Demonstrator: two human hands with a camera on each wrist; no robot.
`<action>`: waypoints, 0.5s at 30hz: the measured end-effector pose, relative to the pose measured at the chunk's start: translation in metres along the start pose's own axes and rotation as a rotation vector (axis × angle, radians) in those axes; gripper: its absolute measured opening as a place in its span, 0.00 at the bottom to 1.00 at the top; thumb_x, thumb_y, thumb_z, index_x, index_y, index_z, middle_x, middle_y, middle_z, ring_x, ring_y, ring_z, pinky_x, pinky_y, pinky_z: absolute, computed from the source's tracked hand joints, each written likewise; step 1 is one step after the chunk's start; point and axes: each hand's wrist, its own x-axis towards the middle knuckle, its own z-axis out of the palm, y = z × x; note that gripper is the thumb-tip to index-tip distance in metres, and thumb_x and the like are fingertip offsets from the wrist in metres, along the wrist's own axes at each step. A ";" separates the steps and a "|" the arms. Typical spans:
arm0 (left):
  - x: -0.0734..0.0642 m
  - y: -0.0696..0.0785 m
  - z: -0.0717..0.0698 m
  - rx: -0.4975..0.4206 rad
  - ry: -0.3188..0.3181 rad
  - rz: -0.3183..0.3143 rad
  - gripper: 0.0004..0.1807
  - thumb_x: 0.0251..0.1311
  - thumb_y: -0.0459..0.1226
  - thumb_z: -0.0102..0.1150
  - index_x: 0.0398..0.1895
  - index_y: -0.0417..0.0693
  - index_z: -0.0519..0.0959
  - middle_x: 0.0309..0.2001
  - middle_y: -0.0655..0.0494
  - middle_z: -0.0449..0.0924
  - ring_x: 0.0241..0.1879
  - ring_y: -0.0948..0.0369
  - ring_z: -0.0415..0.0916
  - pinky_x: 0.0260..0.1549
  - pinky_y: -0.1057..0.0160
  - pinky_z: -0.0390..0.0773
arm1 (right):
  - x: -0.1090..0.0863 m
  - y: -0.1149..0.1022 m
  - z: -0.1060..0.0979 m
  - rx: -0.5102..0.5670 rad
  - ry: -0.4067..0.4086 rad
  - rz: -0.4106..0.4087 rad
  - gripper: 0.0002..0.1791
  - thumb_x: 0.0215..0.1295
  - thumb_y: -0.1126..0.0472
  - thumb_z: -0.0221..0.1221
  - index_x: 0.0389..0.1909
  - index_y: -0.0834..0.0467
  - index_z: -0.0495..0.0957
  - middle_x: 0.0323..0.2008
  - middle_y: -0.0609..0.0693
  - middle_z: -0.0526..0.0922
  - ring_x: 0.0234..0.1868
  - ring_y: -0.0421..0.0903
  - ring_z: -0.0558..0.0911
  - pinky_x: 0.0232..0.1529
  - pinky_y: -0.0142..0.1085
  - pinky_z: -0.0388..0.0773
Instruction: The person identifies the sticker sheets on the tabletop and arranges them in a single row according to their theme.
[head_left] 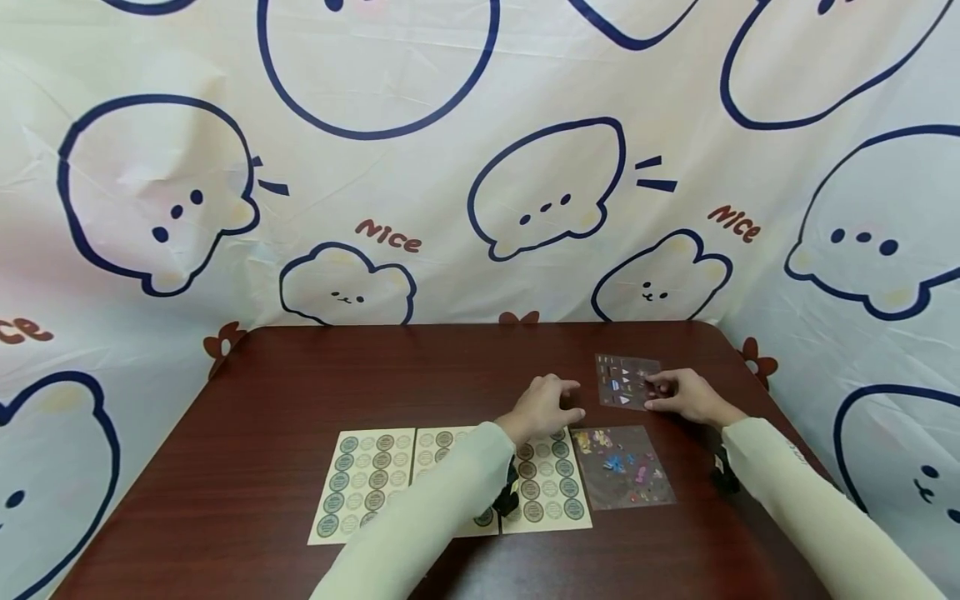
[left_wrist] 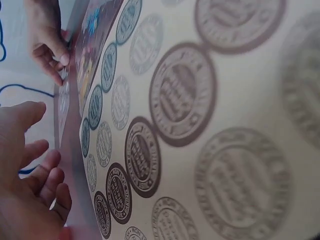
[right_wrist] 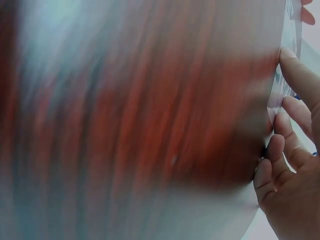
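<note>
My right hand [head_left: 693, 398] pinches the right edge of a clear sticker sheet [head_left: 618, 383] with small white and blue prints, at the table's back right. The right wrist view shows its thumb and fingers [right_wrist: 297, 75] at the sheet's edge. My left hand [head_left: 542, 408] hovers above the far edge of the cream sheets of round stickers [head_left: 551, 479], left of that clear sheet. Its fingers [left_wrist: 47, 175] are apart and loosely bent, with nothing between them. A second clear sheet [head_left: 626, 492] with colourful small stickers lies nearer, beside the cream sheets.
The dark red-brown table [head_left: 247, 467] holds the cream sheets side by side, partly hidden under my left forearm. A cloth with cartoon outlines [head_left: 442, 192] hangs behind and at both sides of the table.
</note>
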 end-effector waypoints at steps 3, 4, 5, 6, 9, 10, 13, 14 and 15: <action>0.003 -0.001 0.001 0.033 -0.014 -0.025 0.31 0.70 0.47 0.60 0.74 0.52 0.69 0.64 0.51 0.73 0.64 0.54 0.68 0.62 0.54 0.74 | 0.005 -0.006 0.003 0.007 -0.008 -0.021 0.29 0.63 0.56 0.69 0.61 0.67 0.78 0.33 0.52 0.76 0.35 0.46 0.71 0.39 0.39 0.69; 0.004 -0.001 0.001 0.046 -0.021 -0.030 0.31 0.70 0.48 0.60 0.74 0.52 0.69 0.66 0.51 0.72 0.65 0.54 0.67 0.63 0.54 0.73 | 0.006 -0.008 0.005 0.007 -0.008 -0.027 0.28 0.63 0.57 0.69 0.61 0.67 0.79 0.33 0.52 0.76 0.34 0.45 0.71 0.39 0.38 0.69; 0.005 -0.001 0.002 0.057 -0.026 -0.033 0.32 0.70 0.48 0.60 0.75 0.53 0.68 0.67 0.51 0.72 0.66 0.54 0.67 0.64 0.54 0.72 | 0.007 -0.011 0.006 0.010 -0.010 -0.031 0.28 0.63 0.57 0.70 0.60 0.67 0.79 0.33 0.52 0.76 0.34 0.45 0.71 0.39 0.38 0.68; 0.005 -0.002 0.003 0.065 -0.030 -0.034 0.32 0.70 0.48 0.60 0.75 0.53 0.67 0.67 0.52 0.71 0.66 0.54 0.66 0.64 0.54 0.72 | 0.008 -0.013 0.006 0.011 -0.011 -0.039 0.28 0.62 0.57 0.70 0.60 0.67 0.79 0.33 0.52 0.76 0.34 0.45 0.71 0.39 0.38 0.68; 0.009 -0.001 0.004 0.089 -0.036 -0.032 0.33 0.70 0.49 0.60 0.76 0.56 0.66 0.67 0.52 0.71 0.64 0.54 0.67 0.62 0.55 0.72 | 0.011 -0.020 0.010 0.017 -0.005 -0.045 0.26 0.61 0.59 0.71 0.57 0.67 0.81 0.32 0.52 0.77 0.34 0.45 0.71 0.38 0.37 0.68; 0.010 -0.001 0.005 0.092 -0.034 -0.031 0.33 0.70 0.49 0.60 0.76 0.56 0.66 0.67 0.52 0.71 0.62 0.54 0.67 0.60 0.56 0.72 | 0.012 -0.022 0.012 0.019 -0.008 -0.050 0.26 0.60 0.59 0.71 0.57 0.68 0.81 0.32 0.52 0.76 0.34 0.45 0.71 0.39 0.37 0.68; 0.013 -0.002 0.007 0.107 -0.026 -0.033 0.33 0.70 0.49 0.60 0.77 0.59 0.65 0.65 0.53 0.72 0.59 0.56 0.68 0.55 0.58 0.72 | 0.015 -0.029 0.017 0.029 -0.017 -0.066 0.26 0.59 0.60 0.72 0.56 0.68 0.81 0.31 0.51 0.76 0.33 0.45 0.71 0.38 0.36 0.68; 0.014 -0.002 0.007 0.114 -0.025 -0.035 0.33 0.70 0.49 0.60 0.77 0.60 0.64 0.64 0.53 0.73 0.58 0.56 0.68 0.54 0.59 0.72 | 0.016 -0.031 0.018 0.031 -0.023 -0.072 0.25 0.59 0.60 0.72 0.56 0.67 0.82 0.31 0.51 0.76 0.33 0.45 0.71 0.38 0.36 0.68; 0.015 -0.003 0.008 0.122 -0.025 -0.037 0.33 0.70 0.49 0.60 0.77 0.61 0.64 0.64 0.54 0.73 0.57 0.57 0.68 0.53 0.59 0.72 | 0.017 -0.033 0.020 0.035 -0.025 -0.072 0.25 0.59 0.60 0.72 0.55 0.67 0.82 0.31 0.51 0.76 0.33 0.44 0.71 0.37 0.35 0.68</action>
